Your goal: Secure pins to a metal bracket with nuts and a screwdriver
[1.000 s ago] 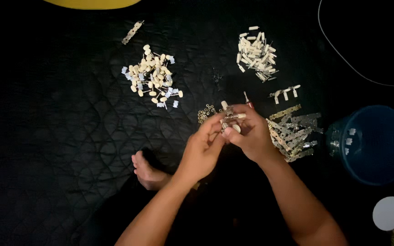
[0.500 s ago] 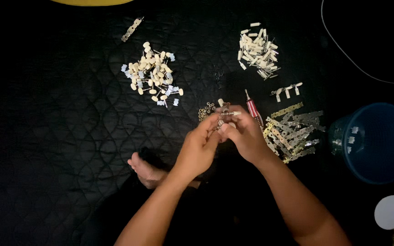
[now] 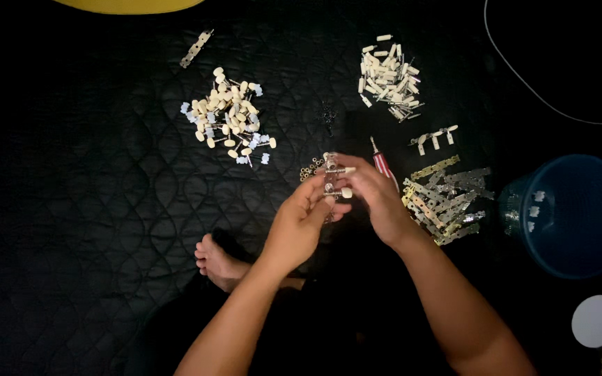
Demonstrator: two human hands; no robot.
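- Bare foot (image 3: 214, 261), near edge, lying on black quilted mat (image 3: 85, 209); person sits on the mat.
- Left hand (image 3: 299, 226): fingers closed round lower end of a small metal strip w/ cream knobs (image 3: 334, 182), thumb up against it.
- Right hand (image 3: 376, 198): fingertips pinching same strip from the right, near its upper knob. Strip held roughly upright, off the mat, approx. centre of view.
- Small brass-coloured rings (image 3: 309, 169): little heap on mat, just left of the held strip.
- Red-handled screwdriver (image 3: 382, 163): on mat, just beyond right hand, partly hidden by fingers.
- Pile of flat metal plates (image 3: 447, 198): silver and gold tones, on mat just right of right hand.
- Blue bucket (image 3: 573, 216): right of plates; a few pale bits inside, too small to tell.
- White round lid (image 3: 596, 321): near right corner, below bucket.
- Finished strip w/ cream pegs (image 3: 435, 136): lies alone beyond plate pile.
- Heap of cream knobs w/ pale blue bits (image 3: 228, 115): left of centre, well apart from hands.
- Tiny dark screws (image 3: 327, 115): small cluster, mid-distance.
- Heap of cream pegs w/ metal shafts (image 3: 388, 76): far, right of centre.
- Single metal plate (image 3: 196, 49): far left, lying alone.
- White cable (image 3: 538, 90): curves across far right.
- Yellow object (image 3: 130, 5): at far edge, mostly cut off.
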